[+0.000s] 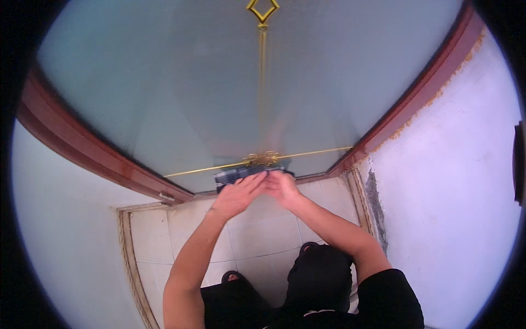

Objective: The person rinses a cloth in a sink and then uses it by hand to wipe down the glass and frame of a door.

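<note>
Head view: L hand (241, 196) & R hand (281, 187) meet mid-pic, fingertips at the dark checked cloth (227, 176). L hand is palm-down, fingers straight & close tog., laid over the cloth's near edge. R hand is a bit blurred, fingers bent in next to L fingertips at the cloth's R part; can't tell if either one pinches the fabric.

Cloth is at the low part of the glass door (181, 93), just below the gold flower ornament (262, 158), its L end sticking out past L hand. Can't tell if it's flat on the glass.

Thin gold line (313, 152) runs out both sides of the ornament; gold diamond (263, 7) up top, w/ a vert. gold stripe (263, 71) below it. Red-brown frame (104, 151) both sides of the glass.

Below: pale tile floor (263, 233), black sandals (233, 276), dark trousers (320, 277), black sleeve (390, 299) on R arm. Whitish wall (449, 181) on R w/ a dark patch (376, 205) near the door corner.
</note>
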Demonstrator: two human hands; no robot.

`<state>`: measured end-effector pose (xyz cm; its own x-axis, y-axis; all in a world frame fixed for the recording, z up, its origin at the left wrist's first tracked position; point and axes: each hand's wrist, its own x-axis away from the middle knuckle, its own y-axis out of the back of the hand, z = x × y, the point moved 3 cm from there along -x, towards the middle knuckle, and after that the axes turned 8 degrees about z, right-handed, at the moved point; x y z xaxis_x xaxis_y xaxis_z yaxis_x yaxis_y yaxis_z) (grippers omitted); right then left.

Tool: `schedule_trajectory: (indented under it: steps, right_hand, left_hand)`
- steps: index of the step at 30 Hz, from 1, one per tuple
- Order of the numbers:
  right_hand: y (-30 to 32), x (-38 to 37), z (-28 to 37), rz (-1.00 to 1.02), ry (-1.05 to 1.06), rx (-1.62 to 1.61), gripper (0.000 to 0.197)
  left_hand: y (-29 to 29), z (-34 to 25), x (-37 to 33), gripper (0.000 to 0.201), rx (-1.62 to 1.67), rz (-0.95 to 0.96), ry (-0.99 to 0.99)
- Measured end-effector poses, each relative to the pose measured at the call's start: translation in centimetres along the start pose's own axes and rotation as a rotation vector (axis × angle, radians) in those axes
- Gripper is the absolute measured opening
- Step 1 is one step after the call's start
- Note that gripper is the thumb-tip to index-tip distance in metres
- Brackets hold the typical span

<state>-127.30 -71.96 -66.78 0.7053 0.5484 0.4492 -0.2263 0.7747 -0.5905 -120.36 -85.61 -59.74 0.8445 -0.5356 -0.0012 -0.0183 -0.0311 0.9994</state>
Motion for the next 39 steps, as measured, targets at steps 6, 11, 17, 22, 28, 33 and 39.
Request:
schedule_trajectory:
  steps: [6,11,17,22,28,33,39]
  right_hand:
    - [9.5,4.0,6.4,-0.399,0.488,-0.056,0.024]
    - [10.9,1.5,4.7,-0.494,0.408,-0.398,0.02]
    - [7.0,-0.8,-0.8,-0.357,0.06,-0.597,0.026]
    - [14.3,0.3,1.4,-0.624,0.336,-0.656,0.028]
    - [19.9,-1.1,1.0,-0.565,0.547,-0.851,0.033]
    - [15.2,-3.8,0.0,-0.713,0.456,-0.613,0.033]
    - [17.6,-3.9,-2.3,-0.64,0.263,-0.347,0.027]
  left_hand:
    - [0.7,-5.6,-6.3,0.044,0.175,-0.229,-0.131]
    - [-1.9,-7.5,-7.9,0.044,0.431,-0.048,0.036]
    - [-5.1,-4.5,-5.8,0.042,0.513,0.027,0.401]
    - [-6.4,-5.0,-5.2,0.04,0.668,-0.014,0.327]
    - [-9.2,-6.9,-4.9,0.038,0.859,0.124,0.376]
    - [-10.4,-7.2,-4.7,0.037,0.958,0.131,0.448]
    - [-13.8,-6.5,-5.2,0.038,1.059,0.085,0.551]
